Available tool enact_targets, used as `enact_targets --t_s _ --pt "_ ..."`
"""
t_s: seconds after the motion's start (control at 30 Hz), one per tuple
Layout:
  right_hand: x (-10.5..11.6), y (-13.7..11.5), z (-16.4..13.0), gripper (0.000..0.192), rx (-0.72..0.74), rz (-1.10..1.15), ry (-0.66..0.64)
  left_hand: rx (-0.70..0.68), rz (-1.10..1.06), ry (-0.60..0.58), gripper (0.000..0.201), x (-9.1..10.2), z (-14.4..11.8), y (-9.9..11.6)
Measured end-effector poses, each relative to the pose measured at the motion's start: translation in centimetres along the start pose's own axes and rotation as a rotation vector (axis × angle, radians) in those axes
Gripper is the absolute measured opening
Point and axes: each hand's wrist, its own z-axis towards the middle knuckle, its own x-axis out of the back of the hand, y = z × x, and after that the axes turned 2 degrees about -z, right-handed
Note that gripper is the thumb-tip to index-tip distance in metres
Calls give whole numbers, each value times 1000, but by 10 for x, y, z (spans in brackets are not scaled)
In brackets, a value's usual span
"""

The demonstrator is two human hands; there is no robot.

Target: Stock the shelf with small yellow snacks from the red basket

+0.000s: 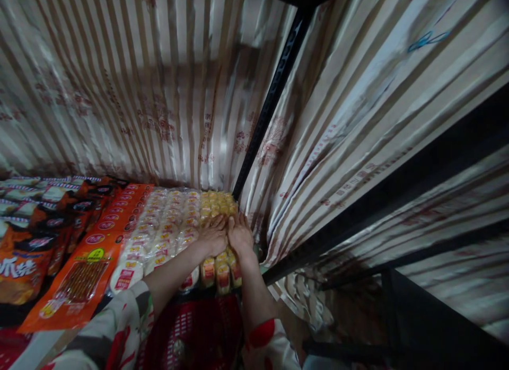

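Note:
My left hand (pixel 214 235) lies flat, fingers stretched forward, on small yellow wrapped snacks (pixel 218 201) set in rows at the right end of the shelf. Beside it my right hand (pixel 240 233) rests on the outer edge of the same yellow rows, its fingers also extended. The two hands nearly touch. Nearer to me, several more yellow packs (pixel 222 274) show below my wrists. Just left of them run rows of white round snacks (pixel 159 237) in clear wrappers with red and yellow labels.
Orange flat packs (pixel 83 274) overlap in a row further left, then dark-and-orange bags (pixel 27 258). A black metal upright (pixel 270 105) stands at the shelf's back corner. Striped curtains (pixel 178 94) hang behind and to the right. Red packaging (pixel 194 333) lies below my arms.

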Motion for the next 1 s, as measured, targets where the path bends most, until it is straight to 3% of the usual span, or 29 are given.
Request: enact_targets --t_s 0.13,0.3,0.47,0.63,0.8,1.0 --pt "-3 1 -6 51 -14 38 -45 2 31 -40 53 -3 0 4" --pt "4 4 -20 54 -53 154 127 -5 66 137 50 -4 -11 0" --pt "-6 6 -69 62 7 270 307 -36 78 310 49 -14 -49 14" --pt "-39 11 -128 59 42 347 386 -121 106 427 48 -49 -92 39" --pt "-62 22 -155 57 70 353 360 -123 135 383 50 -86 -105 43" --pt "-61 20 -157 59 70 366 309 -116 167 380 49 -82 -106 44"
